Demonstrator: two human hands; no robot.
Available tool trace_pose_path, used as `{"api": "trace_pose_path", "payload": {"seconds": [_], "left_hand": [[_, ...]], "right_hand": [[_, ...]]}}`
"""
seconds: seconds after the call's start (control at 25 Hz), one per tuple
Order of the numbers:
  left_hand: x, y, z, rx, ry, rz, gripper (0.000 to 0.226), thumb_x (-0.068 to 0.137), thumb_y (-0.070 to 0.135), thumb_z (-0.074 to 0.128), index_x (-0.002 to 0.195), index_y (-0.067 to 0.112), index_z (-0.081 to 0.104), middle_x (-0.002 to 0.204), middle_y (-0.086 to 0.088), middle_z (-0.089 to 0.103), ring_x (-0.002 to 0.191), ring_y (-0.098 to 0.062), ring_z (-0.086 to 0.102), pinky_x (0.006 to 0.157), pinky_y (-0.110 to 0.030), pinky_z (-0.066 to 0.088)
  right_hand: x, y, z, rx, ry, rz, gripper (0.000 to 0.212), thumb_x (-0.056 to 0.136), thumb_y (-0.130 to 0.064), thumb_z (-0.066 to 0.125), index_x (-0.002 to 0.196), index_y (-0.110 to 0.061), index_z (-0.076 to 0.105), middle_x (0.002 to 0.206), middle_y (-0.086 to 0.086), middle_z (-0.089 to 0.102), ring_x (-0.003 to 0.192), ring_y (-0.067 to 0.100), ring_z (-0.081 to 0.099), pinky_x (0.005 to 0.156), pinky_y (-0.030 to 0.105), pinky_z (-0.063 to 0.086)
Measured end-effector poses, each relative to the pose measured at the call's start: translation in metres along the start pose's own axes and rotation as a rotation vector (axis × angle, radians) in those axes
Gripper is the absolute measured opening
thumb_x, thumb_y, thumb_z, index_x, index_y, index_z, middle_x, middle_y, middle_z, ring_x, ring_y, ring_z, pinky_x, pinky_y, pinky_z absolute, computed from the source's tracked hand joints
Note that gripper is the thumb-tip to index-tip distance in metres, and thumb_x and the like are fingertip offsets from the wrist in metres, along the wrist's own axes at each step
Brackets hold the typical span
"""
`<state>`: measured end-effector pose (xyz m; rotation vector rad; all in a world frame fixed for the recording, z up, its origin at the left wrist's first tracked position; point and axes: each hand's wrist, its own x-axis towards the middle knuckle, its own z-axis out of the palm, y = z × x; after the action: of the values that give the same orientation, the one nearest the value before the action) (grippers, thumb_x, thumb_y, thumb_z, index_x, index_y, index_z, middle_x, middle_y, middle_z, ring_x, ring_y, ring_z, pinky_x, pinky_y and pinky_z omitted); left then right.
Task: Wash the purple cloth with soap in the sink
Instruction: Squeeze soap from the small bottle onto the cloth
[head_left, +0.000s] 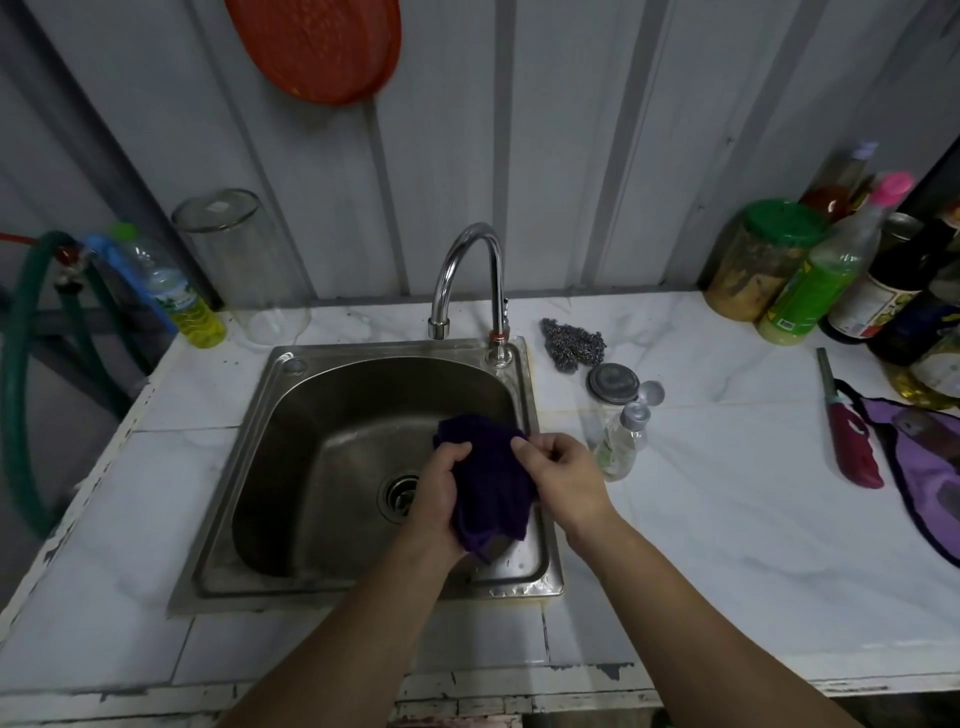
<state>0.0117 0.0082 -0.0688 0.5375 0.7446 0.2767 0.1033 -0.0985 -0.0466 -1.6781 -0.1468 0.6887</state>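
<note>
Both hands' fingers grip bunched purple cloth over the steel sink.

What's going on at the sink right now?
A person holds a purple cloth over the sink with both hands: the left hand grips it from below, the right hand pinches its top edge. No water runs from the tap. A small soap bottle stands open beside the sink.

Purple cloth: dark, bunched, hanging in folds over right side of steel sink basin, above drain. Soap bottle: small, clear, flip cap open, upright on worktop just right of sink rim.
</note>
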Motion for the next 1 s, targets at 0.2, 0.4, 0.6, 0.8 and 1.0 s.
{"api": "trace_pose_path", "payload": {"seconds": [0.2,0.4,0.6,0.8,1.0], "left_hand": [[-0.002,0.002,0.006,0.057,0.104,-0.093,0.033,0.076,0.015,0.069,0.109,0.020,0.066,0.080,-0.010,0.081,0.098,-0.039,0.069,0.069,-0.046,0.061],[-0.012,0.007,0.012,-0.008,0.158,-0.080,0.052,0.060,0.013,0.074,0.112,0.016,0.067,0.082,-0.012,0.081,0.100,-0.039,0.067,0.057,-0.046,0.063],[-0.020,0.009,0.012,-0.042,0.241,-0.076,0.037,0.072,0.013,0.073,0.109,0.015,0.066,0.096,-0.016,0.080,0.098,-0.041,0.067,0.057,-0.050,0.063],[-0.024,0.013,0.009,-0.065,0.227,-0.063,0.040,0.072,0.015,0.072,0.111,0.015,0.067,0.090,-0.015,0.081,0.099,-0.040,0.067,0.058,-0.049,0.063],[-0.027,0.019,0.008,-0.074,0.248,-0.069,0.033,0.077,0.017,0.071,0.109,0.016,0.064,0.111,-0.017,0.067,0.098,-0.041,0.064,0.054,-0.048,0.062]], "right_hand": [[0.007,0.028,-0.051,-0.440,0.198,0.152,0.053,0.077,-0.056,0.074,0.074,-0.005,0.060,0.068,0.008,0.065,0.065,0.030,0.066,0.072,0.046,0.058],[0.027,0.035,-0.086,-0.498,0.375,-0.046,0.080,0.072,-0.035,0.088,0.130,0.004,0.049,0.127,0.027,0.057,0.116,0.044,0.057,0.094,0.049,0.051],[0.046,0.031,-0.088,-0.488,0.242,-0.268,0.038,0.091,-0.027,0.070,0.121,-0.011,0.052,0.096,0.003,0.060,0.091,0.033,0.062,0.075,0.035,0.040],[0.050,0.009,-0.073,-0.629,0.132,-0.466,0.019,0.093,-0.017,0.066,0.110,-0.014,0.057,0.086,0.002,0.063,0.084,0.035,0.066,0.070,0.032,0.039],[0.043,-0.041,-0.034,-1.105,0.169,-1.084,0.045,0.072,-0.001,0.079,0.113,-0.008,0.065,0.102,0.013,0.074,0.097,0.039,0.065,0.085,0.047,0.046]]}}
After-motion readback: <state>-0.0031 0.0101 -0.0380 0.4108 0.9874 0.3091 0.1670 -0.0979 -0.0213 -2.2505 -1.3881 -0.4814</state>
